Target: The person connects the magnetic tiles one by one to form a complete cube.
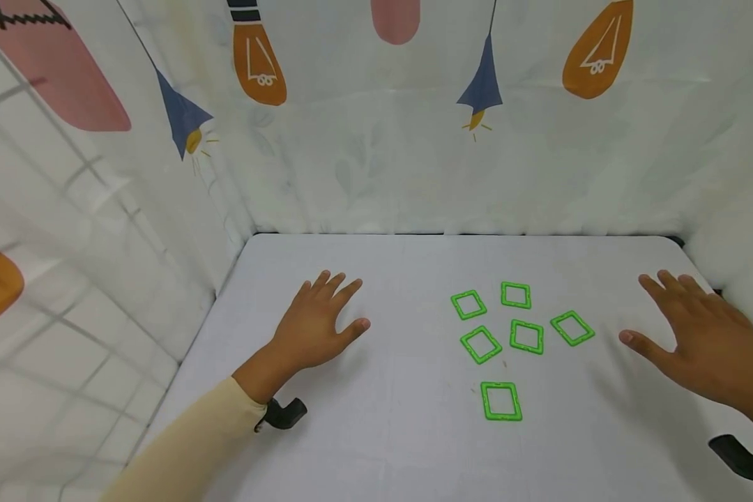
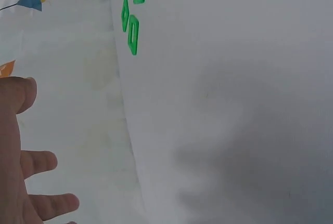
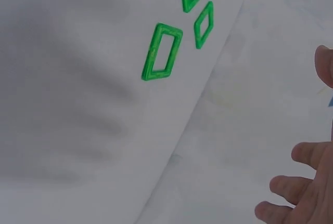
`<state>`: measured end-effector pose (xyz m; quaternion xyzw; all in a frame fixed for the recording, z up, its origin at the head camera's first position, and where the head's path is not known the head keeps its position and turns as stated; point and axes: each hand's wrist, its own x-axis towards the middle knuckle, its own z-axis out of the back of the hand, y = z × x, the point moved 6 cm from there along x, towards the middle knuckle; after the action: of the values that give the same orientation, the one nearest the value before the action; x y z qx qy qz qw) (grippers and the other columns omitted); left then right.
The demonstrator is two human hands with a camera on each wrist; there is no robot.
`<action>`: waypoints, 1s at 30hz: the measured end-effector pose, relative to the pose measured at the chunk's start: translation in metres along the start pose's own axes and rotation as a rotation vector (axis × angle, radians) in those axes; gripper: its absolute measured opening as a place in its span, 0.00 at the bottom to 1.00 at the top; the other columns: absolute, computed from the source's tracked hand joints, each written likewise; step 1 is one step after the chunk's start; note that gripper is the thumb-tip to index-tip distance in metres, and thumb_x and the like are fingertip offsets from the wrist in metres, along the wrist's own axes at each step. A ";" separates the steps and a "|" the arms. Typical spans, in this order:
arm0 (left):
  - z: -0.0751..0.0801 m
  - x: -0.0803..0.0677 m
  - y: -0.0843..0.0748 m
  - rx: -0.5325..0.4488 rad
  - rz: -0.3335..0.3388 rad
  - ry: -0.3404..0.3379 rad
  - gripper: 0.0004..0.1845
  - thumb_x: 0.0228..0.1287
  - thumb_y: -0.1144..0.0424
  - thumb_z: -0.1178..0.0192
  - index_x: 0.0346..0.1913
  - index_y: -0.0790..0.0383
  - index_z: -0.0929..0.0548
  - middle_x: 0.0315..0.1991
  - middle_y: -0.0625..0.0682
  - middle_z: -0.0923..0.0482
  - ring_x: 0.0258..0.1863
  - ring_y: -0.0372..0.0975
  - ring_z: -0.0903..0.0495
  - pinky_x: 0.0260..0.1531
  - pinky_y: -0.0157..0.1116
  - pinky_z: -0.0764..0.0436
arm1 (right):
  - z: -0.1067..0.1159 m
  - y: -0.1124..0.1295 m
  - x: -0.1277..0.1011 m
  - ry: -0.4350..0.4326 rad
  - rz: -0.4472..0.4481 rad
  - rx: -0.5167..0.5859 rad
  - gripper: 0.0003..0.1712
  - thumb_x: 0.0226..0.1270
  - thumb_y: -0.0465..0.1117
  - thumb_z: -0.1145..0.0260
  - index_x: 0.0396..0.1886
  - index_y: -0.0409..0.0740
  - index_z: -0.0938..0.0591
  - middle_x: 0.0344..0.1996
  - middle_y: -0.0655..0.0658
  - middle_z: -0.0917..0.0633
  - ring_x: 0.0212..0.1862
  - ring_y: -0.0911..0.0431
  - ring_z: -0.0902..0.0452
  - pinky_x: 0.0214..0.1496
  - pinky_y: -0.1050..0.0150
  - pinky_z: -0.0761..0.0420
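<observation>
Several green square frames lie flat on the white table (image 1: 389,432), right of its middle; the nearest frame (image 1: 500,401) sits apart from the cluster (image 1: 526,336) behind it. My left hand (image 1: 316,321) rests palm down left of the frames, fingers spread, holding nothing. My right hand (image 1: 696,335) hovers or rests palm down right of the frames, fingers spread and empty. In the left wrist view the fingers (image 2: 44,161) show at the left edge, green frames (image 2: 133,34) far off. The right wrist view shows a green frame (image 3: 162,51) and fingertips (image 3: 291,190).
A white curtain printed with bulbs and lamps (image 1: 414,139) closes the table at the back and both sides. Black wrist camera mounts (image 1: 284,413) show at both wrists. The table's back edge (image 1: 464,235) meets the curtain.
</observation>
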<state>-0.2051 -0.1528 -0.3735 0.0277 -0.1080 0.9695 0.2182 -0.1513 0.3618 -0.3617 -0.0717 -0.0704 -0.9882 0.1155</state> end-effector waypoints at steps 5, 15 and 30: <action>-0.008 -0.001 -0.009 -0.024 -0.032 -0.002 0.39 0.73 0.32 0.49 0.78 0.51 0.33 0.75 0.60 0.36 0.78 0.58 0.46 0.73 0.60 0.48 | -0.007 0.007 -0.003 0.000 -0.007 0.029 0.57 0.69 0.63 0.32 0.82 0.35 0.48 0.76 0.24 0.45 0.78 0.30 0.57 0.75 0.35 0.63; -0.023 -0.005 -0.030 -0.072 -0.107 0.007 0.37 0.72 0.34 0.46 0.77 0.50 0.31 0.74 0.57 0.33 0.76 0.56 0.42 0.72 0.56 0.43 | -0.022 0.027 -0.010 -0.015 0.022 0.063 0.57 0.65 0.63 0.29 0.82 0.41 0.45 0.75 0.28 0.39 0.71 0.29 0.43 0.72 0.31 0.50; -0.044 -0.012 -0.054 -0.137 -0.169 0.081 0.36 0.71 0.37 0.42 0.76 0.50 0.30 0.73 0.55 0.32 0.74 0.53 0.37 0.71 0.53 0.39 | -0.038 0.060 -0.012 0.015 0.081 0.098 0.52 0.62 0.65 0.28 0.78 0.48 0.35 0.72 0.33 0.32 0.68 0.34 0.37 0.63 0.30 0.36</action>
<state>-0.1714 -0.1006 -0.4066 -0.0176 -0.1625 0.9383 0.3047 -0.1304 0.3012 -0.3931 -0.0614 -0.1147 -0.9786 0.1592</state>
